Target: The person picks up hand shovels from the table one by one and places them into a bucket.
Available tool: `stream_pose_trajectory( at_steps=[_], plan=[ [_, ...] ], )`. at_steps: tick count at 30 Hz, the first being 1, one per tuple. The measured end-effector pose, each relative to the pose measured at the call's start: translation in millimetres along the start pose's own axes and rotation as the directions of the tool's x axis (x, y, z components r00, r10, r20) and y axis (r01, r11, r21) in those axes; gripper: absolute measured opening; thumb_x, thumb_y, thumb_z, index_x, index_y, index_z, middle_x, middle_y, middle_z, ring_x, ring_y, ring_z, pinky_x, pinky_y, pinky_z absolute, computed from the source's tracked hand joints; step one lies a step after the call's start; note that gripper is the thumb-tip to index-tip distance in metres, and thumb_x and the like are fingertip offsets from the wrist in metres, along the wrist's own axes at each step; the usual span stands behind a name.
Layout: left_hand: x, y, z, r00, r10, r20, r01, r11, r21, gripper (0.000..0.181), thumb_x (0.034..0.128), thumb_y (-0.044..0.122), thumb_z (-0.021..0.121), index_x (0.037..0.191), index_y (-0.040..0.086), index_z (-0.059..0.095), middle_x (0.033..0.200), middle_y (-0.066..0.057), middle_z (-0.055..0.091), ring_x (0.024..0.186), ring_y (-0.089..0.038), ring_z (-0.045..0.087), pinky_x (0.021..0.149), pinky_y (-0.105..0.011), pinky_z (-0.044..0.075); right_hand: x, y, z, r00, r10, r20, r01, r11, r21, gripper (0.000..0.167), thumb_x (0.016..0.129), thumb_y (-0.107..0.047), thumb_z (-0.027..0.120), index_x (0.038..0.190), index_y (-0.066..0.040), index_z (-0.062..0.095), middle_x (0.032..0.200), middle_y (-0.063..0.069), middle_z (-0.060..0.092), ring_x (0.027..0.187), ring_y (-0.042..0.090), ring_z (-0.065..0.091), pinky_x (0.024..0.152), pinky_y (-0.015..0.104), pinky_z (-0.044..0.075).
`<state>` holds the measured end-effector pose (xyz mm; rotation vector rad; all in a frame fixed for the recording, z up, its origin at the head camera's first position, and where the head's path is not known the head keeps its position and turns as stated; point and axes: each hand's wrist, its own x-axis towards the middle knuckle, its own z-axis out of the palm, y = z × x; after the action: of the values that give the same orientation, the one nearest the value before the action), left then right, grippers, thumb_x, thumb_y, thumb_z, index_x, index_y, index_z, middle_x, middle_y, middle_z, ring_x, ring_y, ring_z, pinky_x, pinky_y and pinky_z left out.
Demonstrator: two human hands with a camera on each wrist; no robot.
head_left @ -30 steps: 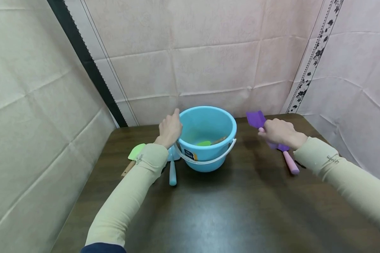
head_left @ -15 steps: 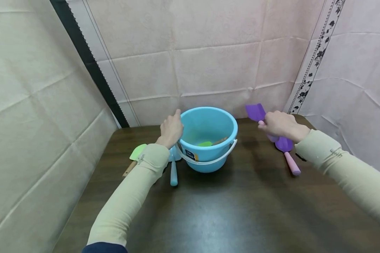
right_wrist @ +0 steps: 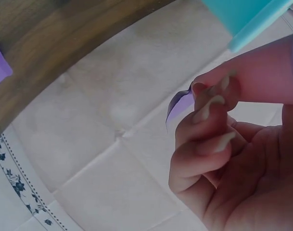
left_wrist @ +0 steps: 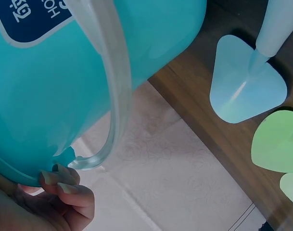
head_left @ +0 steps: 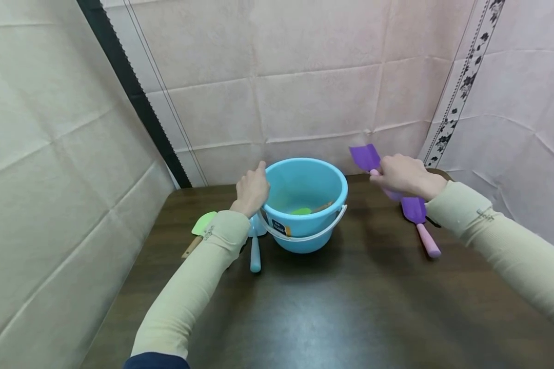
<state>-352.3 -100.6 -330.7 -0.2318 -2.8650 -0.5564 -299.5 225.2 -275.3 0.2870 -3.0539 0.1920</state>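
Note:
My left hand [head_left: 253,190] grips the left rim of a light blue bucket [head_left: 304,229]; the left wrist view has curled fingertips [left_wrist: 69,188] by the handle's joint. Inside the bucket lies a green-headed tool [head_left: 301,211]. My right hand [head_left: 408,176] holds a pink handle [right_wrist: 261,72], raised right of the bucket. One purple blade [head_left: 364,157] extends up and left of this hand, and purple also shows beneath it; whether these are one tool or two I cannot tell. Another purple shovel [head_left: 414,210] with a pink handle lies on the table below the right hand.
Left of the bucket, a blue shovel [head_left: 255,253] and a green-headed tool [head_left: 203,223] with a wooden handle lie on the dark table [head_left: 314,312]. A further pale green edge [left_wrist: 291,188] shows in the left wrist view. Cloth walls [head_left: 314,102] surround the table.
My right hand has risen and shifted slightly left with the purple blade, uncovering more of the shovel on the table. My left hand stays on the bucket rim.

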Motion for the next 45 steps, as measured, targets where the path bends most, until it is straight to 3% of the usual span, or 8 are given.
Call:
stream_pose_trajectory(
  at_steps=[15, 25, 30, 40, 45],
  plan=[
    [-3.9, -3.8, 1.6, 1.000, 0.008, -0.009, -0.008, 1.000, -0.008, 0.029, 0.0988, 0.008, 0.041, 0.127, 0.009, 0.046, 0.073, -0.009, 0.053, 0.057, -0.023, 0.051, 0.051, -0.030, 0.038, 11.4, -30.0, -8.4, 0.996, -0.090, -0.025, 0.091, 0.996, 0.025, 0.037, 0.091, -0.030, 0.049, 0.057, -0.016, 0.048, 0.054, -0.001, 0.049, 0.055, 0.016, 0.049, 0.045, 0.032, 0.033],
    [-2.5, -2.8, 3.6, 1.000, 0.000, -0.005, 0.000, 1.000, 0.010, 0.035, 0.0984, 0.009, 0.043, 0.133, 0.010, 0.043, 0.073, -0.009, 0.055, 0.057, -0.022, 0.052, 0.050, -0.030, 0.039, 17.5, -57.1, -1.9, 0.985, -0.173, -0.014, 0.174, 0.982, 0.068, 0.042, 0.093, -0.033, 0.053, 0.058, -0.015, 0.038, 0.054, -0.005, 0.034, 0.053, 0.011, 0.039, 0.046, 0.027, 0.025],
    [-1.8, -3.1, 3.5, 1.000, 0.007, -0.010, -0.007, 1.000, 0.017, 0.029, 0.0980, 0.009, 0.044, 0.127, 0.009, 0.045, 0.073, -0.009, 0.055, 0.057, -0.023, 0.053, 0.049, -0.030, 0.038, 23.2, -72.2, 2.9, 0.975, -0.221, 0.022, 0.218, 0.972, 0.090, 0.046, 0.092, -0.031, 0.056, 0.054, -0.016, 0.034, 0.050, -0.006, 0.027, 0.048, 0.009, 0.030, 0.044, 0.023, 0.018],
    [-0.7, -1.8, 0.1, 1.000, 0.009, -0.018, -0.009, 1.000, 0.007, 0.029, 0.0987, 0.010, 0.042, 0.128, 0.010, 0.045, 0.074, -0.009, 0.055, 0.058, -0.023, 0.053, 0.050, -0.031, 0.039, 36.7, -96.3, 7.9, 0.948, -0.283, 0.148, 0.273, 0.959, 0.080, 0.049, 0.093, -0.031, 0.059, 0.052, -0.017, 0.035, 0.048, -0.006, 0.028, 0.044, 0.007, 0.030, 0.042, 0.022, 0.019],
    [-0.6, -1.1, 0.4, 1.000, 0.016, -0.011, -0.016, 1.000, -0.002, 0.029, 0.0985, 0.011, 0.042, 0.127, 0.010, 0.045, 0.075, -0.009, 0.055, 0.059, -0.023, 0.054, 0.051, -0.031, 0.040, 44.0, -100.8, 11.5, 0.920, -0.309, 0.243, 0.298, 0.951, 0.079, 0.052, 0.093, -0.032, 0.060, 0.051, -0.018, 0.033, 0.047, -0.008, 0.027, 0.044, 0.006, 0.027, 0.044, 0.021, 0.020]
  ],
)
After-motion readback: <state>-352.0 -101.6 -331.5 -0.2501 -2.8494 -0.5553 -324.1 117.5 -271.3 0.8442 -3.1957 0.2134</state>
